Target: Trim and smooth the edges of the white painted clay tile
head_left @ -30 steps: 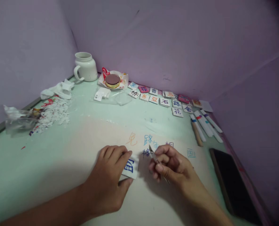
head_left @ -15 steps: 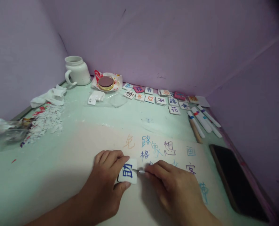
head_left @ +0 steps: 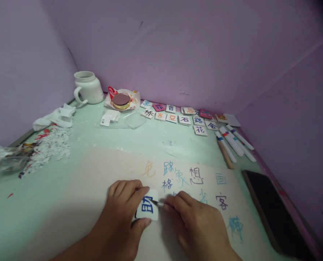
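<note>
Between the thumb and fingers of my left hand is a small white square tile, its edge pinched against the paper sheet. A dark blue Chinese character covers its face, partly hidden by my fingers. My right hand grips a craft knife with a silver collar. Its thin pointed blade rests over the character's right side; whether it cuts into the surface I cannot tell. Under both hands lies a pale paper sheet with handwritten characters in orange, blue and purple.
At the back stand a white mug, a round gold-rimmed tin on a wrapper, and rows of lettered tiles. White-barrelled markers and a black phone lie at right. White scraps and a plastic bag lie at left.
The knife tip has moved further up and left over the character on the tile. My left hand still pinches the tile. The whole view has shifted slightly.
</note>
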Demonstrator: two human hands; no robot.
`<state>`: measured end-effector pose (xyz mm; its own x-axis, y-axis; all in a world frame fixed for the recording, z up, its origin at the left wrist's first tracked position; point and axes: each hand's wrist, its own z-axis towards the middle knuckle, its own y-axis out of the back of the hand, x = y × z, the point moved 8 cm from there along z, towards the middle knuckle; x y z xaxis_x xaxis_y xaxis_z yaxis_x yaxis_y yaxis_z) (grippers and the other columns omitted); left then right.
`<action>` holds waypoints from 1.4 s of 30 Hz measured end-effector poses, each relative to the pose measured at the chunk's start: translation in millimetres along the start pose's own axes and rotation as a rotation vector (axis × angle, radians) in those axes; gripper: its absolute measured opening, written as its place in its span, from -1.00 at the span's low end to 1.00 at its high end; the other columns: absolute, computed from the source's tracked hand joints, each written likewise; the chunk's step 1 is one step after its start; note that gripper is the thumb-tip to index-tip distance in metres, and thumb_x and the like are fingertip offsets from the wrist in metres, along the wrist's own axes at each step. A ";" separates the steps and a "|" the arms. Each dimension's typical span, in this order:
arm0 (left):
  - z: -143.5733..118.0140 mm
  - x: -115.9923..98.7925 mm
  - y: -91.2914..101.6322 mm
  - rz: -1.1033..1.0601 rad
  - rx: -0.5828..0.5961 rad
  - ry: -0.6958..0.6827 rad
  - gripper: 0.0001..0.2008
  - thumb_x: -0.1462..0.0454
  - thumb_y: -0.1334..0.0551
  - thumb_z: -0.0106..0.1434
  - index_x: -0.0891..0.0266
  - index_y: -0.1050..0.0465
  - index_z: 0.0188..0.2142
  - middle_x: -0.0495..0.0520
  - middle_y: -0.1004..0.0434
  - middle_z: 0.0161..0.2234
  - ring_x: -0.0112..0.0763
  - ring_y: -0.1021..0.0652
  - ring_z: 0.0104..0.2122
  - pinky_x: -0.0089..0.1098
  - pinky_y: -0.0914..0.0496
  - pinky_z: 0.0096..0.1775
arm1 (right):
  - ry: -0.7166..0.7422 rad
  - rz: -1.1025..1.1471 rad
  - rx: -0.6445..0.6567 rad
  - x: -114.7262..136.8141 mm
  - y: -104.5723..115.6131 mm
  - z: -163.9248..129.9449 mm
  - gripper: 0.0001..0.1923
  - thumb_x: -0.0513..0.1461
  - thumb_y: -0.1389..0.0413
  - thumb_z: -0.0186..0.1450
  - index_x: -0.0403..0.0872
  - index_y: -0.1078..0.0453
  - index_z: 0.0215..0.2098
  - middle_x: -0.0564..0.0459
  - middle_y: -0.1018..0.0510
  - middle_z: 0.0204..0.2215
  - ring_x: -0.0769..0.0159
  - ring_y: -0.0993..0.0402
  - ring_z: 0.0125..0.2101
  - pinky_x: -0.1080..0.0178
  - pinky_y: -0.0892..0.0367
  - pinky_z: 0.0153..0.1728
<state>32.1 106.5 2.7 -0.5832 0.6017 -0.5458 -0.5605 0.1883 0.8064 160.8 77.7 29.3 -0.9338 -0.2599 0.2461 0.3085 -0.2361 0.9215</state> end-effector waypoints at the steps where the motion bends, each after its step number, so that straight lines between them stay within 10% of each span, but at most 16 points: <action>1: 0.0 0.0 -0.3 0.000 0.004 0.000 -0.50 0.42 -0.17 0.05 0.16 -0.21 0.02 0.16 -0.32 -0.07 -0.06 -0.35 -0.10 0.04 -0.23 -0.07 | 0.001 -0.003 -0.001 0.6 -0.1 0.2 -0.61 -0.22 0.17 0.38 -0.03 -0.47 -0.40 0.08 -0.49 -0.62 0.33 -0.40 -0.74 0.25 0.05 -0.70; 19: -0.4 -0.6 -2.1 -0.010 -0.011 -0.049 -0.53 0.43 -0.15 0.07 0.19 -0.21 0.01 0.17 -0.30 -0.08 -0.07 -0.35 -0.11 0.02 -0.29 -0.10 | -0.043 0.050 0.226 -4.9 -15.8 11.3 -0.76 -0.28 0.06 0.24 0.00 -0.45 -0.39 0.11 -0.51 -0.54 0.40 -0.26 -0.70 0.23 0.22 -0.60; 42: -1.4 2.0 -2.3 0.027 -0.031 -0.047 -0.53 0.42 -0.18 0.07 0.17 -0.25 0.00 0.15 -0.31 -0.10 -0.08 -0.35 -0.12 -0.04 -0.28 -0.11 | -0.271 0.559 0.449 -28.0 -31.3 11.7 -0.85 -0.29 -0.06 0.21 -0.04 -0.47 -0.45 0.13 -0.55 -0.50 0.39 -0.39 -0.47 0.34 -0.15 -0.43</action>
<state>31.5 106.2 -0.6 -0.5702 0.6424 -0.5121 -0.5631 0.1482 0.8130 175.2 103.3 -2.9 -0.6901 0.0239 0.7233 0.6990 0.2807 0.6577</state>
